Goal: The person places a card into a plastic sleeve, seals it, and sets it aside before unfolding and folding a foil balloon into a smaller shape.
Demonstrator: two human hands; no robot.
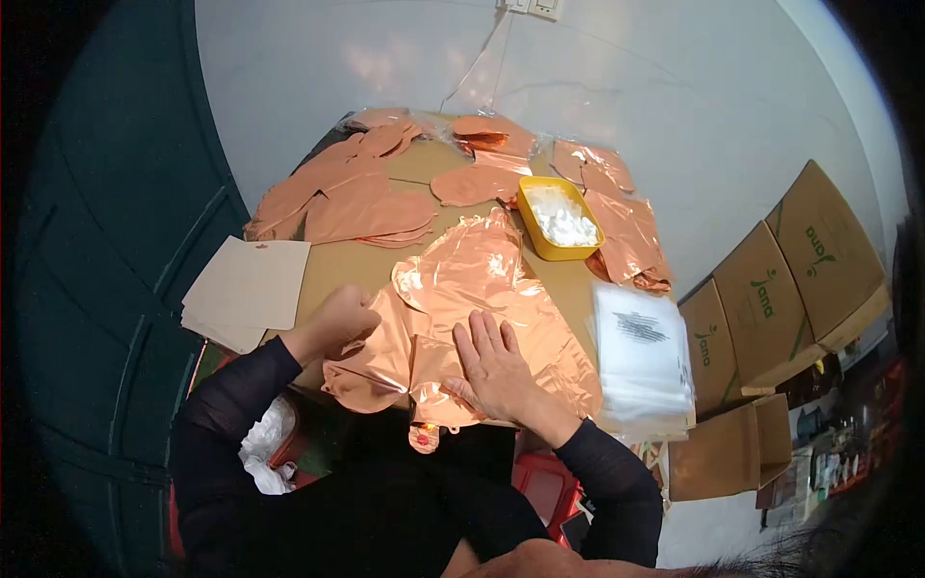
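Observation:
A large sheet of shiny rose-gold foil (467, 265), wrinkled and partly folded, lies at the table's near edge. On its left side my left hand (339, 326) is closed, its fingers curled at the foil's edge; what they may hold is hidden. My right hand (498, 371) lies flat on the middle of the foil with its fingers spread. A small foil tab (423, 438) with a red spot hangs over the near edge between my arms.
Rose-gold foil pieces (371, 207) lie along the back. A yellow tub (561, 252) with white contents stands behind the foil. White cards (246, 289) lie left, clear plastic bags (641, 352) right. Cardboard boxes (761, 299) stand beyond the right edge.

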